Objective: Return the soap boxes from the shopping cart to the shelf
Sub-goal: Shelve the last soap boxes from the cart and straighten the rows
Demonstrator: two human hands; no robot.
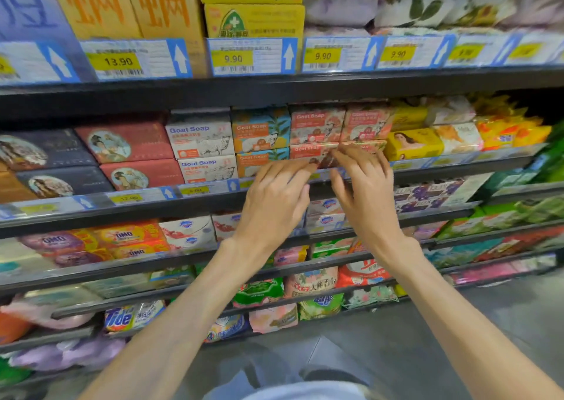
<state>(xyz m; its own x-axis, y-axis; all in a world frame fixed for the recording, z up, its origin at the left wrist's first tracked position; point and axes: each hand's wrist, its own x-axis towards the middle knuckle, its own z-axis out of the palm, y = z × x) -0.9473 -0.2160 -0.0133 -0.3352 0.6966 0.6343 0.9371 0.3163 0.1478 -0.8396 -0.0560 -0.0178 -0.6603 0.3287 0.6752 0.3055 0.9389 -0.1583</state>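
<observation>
Pink-orange goat soap box [311, 153] sits in the lower row on the shelf [274, 196]; my left hand [276, 196] and right hand [363, 182] touch it with loosely curved fingers. No cart shows, so what's left I can't judge.

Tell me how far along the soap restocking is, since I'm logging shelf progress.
Done: the Goat Soap row looks stocked, with white cardboard Goat Soap boxes and teal-and-orange boxes stacked two high. In hand: the left hand and right hand touch a pink-and-red Goat Soap box in the lower layer at the shelf edge. Left: the cart is out of view, so remaining boxes can't be judged.
</observation>
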